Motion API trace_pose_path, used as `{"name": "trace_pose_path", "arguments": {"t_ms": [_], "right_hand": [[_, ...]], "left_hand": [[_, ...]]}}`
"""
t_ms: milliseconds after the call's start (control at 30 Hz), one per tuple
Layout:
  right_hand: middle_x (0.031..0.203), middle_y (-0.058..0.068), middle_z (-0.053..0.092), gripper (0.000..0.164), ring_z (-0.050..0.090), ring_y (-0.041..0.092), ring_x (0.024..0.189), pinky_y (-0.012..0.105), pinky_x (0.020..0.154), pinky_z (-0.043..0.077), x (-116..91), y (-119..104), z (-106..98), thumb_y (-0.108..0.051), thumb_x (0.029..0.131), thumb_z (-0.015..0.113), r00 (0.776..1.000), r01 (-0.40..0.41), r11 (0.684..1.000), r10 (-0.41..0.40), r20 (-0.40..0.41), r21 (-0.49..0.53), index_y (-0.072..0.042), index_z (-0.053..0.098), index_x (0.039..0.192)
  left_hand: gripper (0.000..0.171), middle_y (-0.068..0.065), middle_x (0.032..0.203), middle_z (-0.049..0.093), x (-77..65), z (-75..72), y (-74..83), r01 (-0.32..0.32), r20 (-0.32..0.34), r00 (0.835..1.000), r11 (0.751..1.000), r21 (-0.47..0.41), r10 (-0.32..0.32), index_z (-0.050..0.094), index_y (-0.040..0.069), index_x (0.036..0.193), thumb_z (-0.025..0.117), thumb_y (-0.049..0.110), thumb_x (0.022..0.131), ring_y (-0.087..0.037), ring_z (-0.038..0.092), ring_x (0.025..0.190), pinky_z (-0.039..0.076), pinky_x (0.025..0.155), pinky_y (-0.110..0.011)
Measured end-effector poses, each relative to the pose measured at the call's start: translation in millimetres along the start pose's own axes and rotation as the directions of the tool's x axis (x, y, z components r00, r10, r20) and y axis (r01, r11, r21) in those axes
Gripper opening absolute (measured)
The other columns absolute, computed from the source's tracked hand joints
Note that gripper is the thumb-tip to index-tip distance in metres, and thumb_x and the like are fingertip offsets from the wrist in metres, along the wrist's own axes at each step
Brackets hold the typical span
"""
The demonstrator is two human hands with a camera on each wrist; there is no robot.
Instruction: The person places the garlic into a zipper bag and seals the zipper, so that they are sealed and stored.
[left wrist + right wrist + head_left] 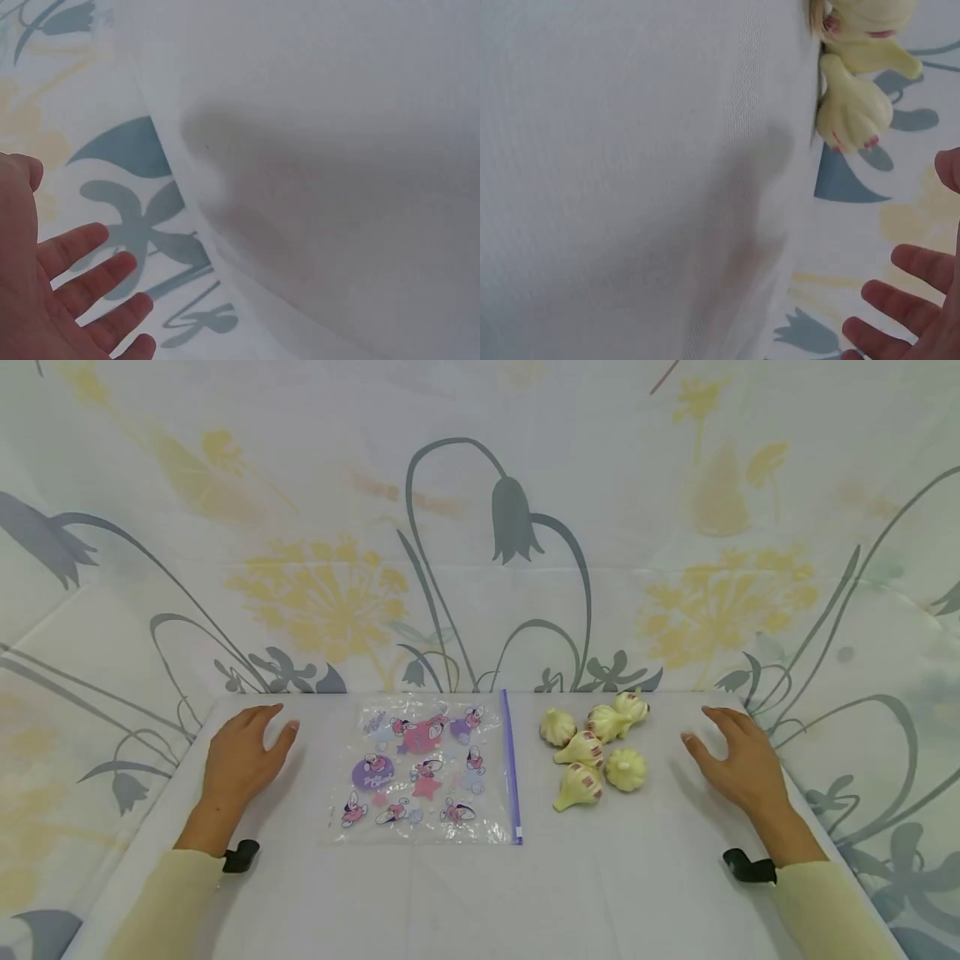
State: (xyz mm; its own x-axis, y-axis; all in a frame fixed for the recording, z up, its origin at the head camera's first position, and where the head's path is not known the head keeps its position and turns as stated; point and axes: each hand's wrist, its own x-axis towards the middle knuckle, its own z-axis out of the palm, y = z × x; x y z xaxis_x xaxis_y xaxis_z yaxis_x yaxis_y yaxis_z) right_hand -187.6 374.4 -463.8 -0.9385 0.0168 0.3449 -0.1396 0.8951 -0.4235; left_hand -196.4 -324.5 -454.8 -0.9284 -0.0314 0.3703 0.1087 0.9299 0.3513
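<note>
A clear zip bag [457, 781] printed with pink and purple cartoon figures lies flat on the white table, its purple slider strip [512, 760] along the right side. Several garlic bulbs [626, 769], pale with reddish patches, sit grouped right of the bag. To the bag's left, my left hand [243, 753] is held with fingers loosely extended and holds nothing. My right hand [738, 764] is on the far side of the garlic, fingers relaxed and apart from it. In the right wrist view, garlic bulbs [855, 105] show at the upper right, beyond the fingers.
White cloth covers the table [465, 902]. Behind it and at both sides hangs a curtain [637, 468] with grey and yellow flower prints. A black wrist strap piece [242, 857] shows at the left cuff and another black piece [750, 866] at the right.
</note>
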Motion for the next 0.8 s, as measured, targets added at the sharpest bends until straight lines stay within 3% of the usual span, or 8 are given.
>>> {"name": "trace_pose_path", "arguments": {"t_ms": [133,467,800], "right_hand": [[0.149,0.03,0.052,0.061,0.046,0.059,0.133,0.075,0.103,0.038,-1,-7,1,-0.04,0.103,0.066,1.0,0.027,1.0,-0.027,-0.005,0.01,0.001,0.057,0.147],[0.147,0.03,0.054,0.057,0.047,0.058,0.132,0.075,0.102,0.038,-4,-30,2,-0.034,0.102,0.069,0.996,0.08,0.995,-0.078,-0.046,0.051,0.001,0.059,0.145],[0.145,0.027,0.057,0.055,0.05,0.055,0.131,0.073,0.101,0.04,-7,-55,6,-0.026,0.097,0.075,0.982,0.174,0.982,-0.167,-0.087,0.079,-0.002,0.061,0.145]], "left_hand": [[0.052,-0.033,0.142,0.058,-2.0,0.3,10.7,-0.002,0.01,1.0,1.0,-0.015,0.002,0.061,-0.006,0.141,0.061,0.033,0.106,-0.055,0.051,0.132,0.039,0.111,-0.07],[0.049,-0.03,0.14,0.062,-9.7,7.3,32.9,-0.09,-0.015,0.996,0.994,-0.06,0.089,0.064,-0.002,0.14,0.068,0.031,0.104,-0.054,0.055,0.13,0.04,0.109,-0.07],[0.049,-0.026,0.139,0.064,-15.1,14.5,66.9,-0.172,-0.033,0.985,0.982,-0.078,0.169,0.064,0.0,0.14,0.071,0.028,0.101,-0.049,0.058,0.129,0.044,0.11,-0.067]]}}
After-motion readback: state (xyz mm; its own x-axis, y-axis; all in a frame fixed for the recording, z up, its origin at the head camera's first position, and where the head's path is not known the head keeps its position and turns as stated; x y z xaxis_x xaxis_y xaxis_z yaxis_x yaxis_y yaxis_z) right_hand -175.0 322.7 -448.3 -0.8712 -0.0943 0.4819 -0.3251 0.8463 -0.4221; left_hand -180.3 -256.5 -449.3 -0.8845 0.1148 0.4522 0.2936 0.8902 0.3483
